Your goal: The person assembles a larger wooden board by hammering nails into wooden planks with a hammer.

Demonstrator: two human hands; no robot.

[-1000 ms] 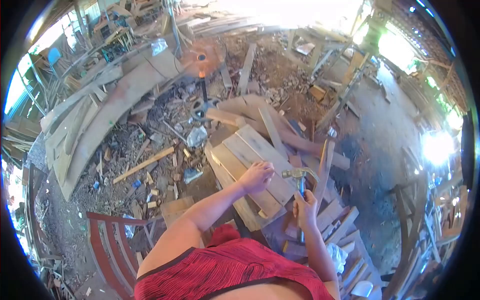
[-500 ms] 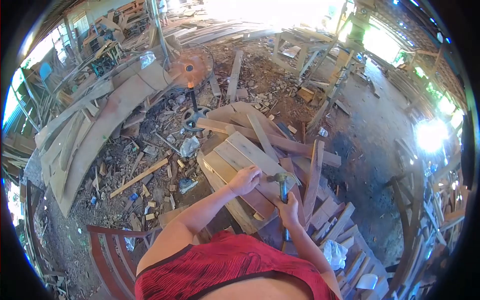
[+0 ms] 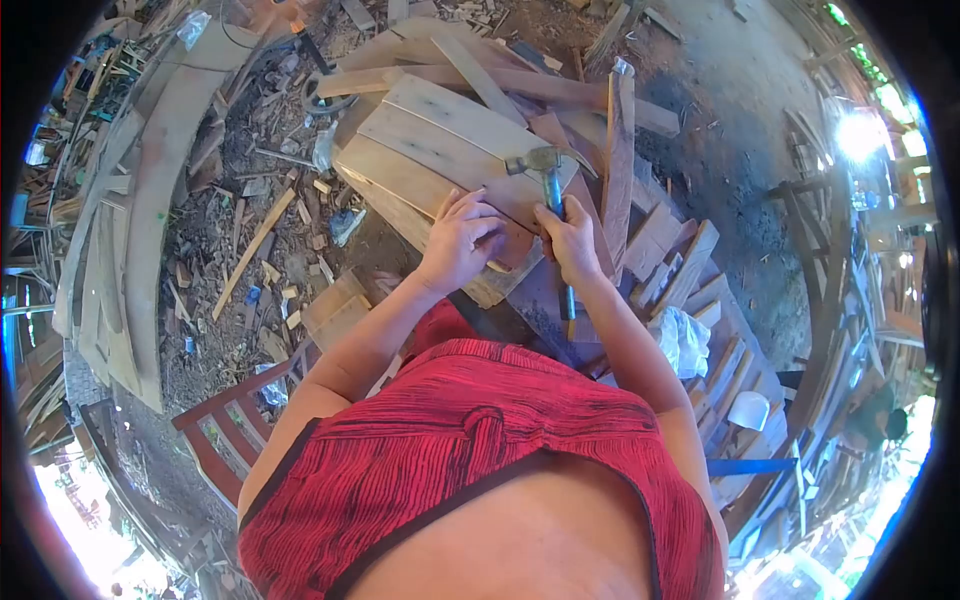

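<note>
My right hand (image 3: 570,242) is closed around the blue handle of a claw hammer (image 3: 553,190), whose metal head points up and lies over the wooden planks. Just left of it, my left hand (image 3: 462,243) is at the near edge of the boards, its fingers bent together; whatever they hold, if anything, is too small to make out. Both hands are over the near end of a boxlike wooden piece (image 3: 420,135), made of pale planks side by side. A reddish-brown board (image 3: 517,248) shows at its near end.
Loose beams lie behind the boxlike piece, and an upright-looking timber (image 3: 620,150) is on its right. Stacked offcuts (image 3: 690,265) and a plastic bag (image 3: 680,340) are near my right arm. A slatted brown chair (image 3: 225,440) stands at left. Wood scraps litter the ground.
My view has tilted downward. My left hand has gone from a fist on top of the planks to their near edge, with fingers loosened. The hammer stays in my right hand.
</note>
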